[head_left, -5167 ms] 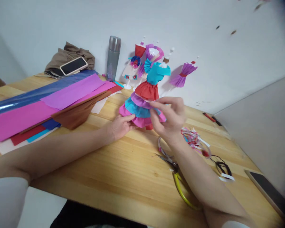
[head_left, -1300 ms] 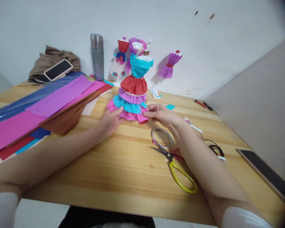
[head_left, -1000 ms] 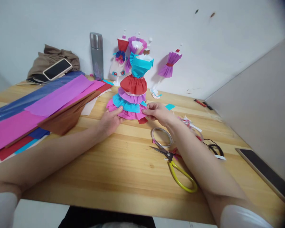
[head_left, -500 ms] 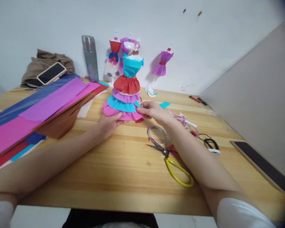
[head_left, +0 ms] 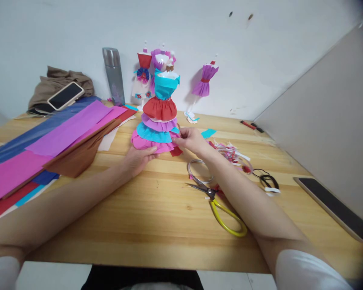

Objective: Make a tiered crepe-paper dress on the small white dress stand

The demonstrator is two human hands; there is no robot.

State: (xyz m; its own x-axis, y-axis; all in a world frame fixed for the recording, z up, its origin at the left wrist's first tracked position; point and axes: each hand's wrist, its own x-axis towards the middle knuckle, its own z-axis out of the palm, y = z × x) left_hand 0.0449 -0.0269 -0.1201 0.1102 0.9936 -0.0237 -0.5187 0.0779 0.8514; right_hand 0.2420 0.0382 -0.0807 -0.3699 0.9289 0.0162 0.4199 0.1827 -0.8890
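Note:
A small paper dress (head_left: 159, 108) stands upright near the middle of the table, with a turquoise top, a red skirt and purple, turquoise and pink ruffles below. My left hand (head_left: 139, 160) grips the lower left front of the pink hem, thumb on top. At the right edge of the turquoise and pink ruffles, my right hand (head_left: 191, 141) pinches the paper between thumb and fingers. A red scrap (head_left: 176, 152) lies under the hem. Yellow-handled scissors (head_left: 228, 219) lie by my right forearm, close to a tape roll (head_left: 191, 171).
Coloured paper sheets (head_left: 69, 129) cover the left side. Behind stand a bottle (head_left: 113, 76) and more small dresses, one purple (head_left: 205, 80). To the right are paper scraps (head_left: 230, 153), black bands (head_left: 269, 183) and a phone (head_left: 335, 207); another phone (head_left: 65, 96) rests by brown cloth (head_left: 57, 82).
The view has shifted slightly. My right hand has moved a little at the ruffle's edge, and both hands keep their hold on the dress.

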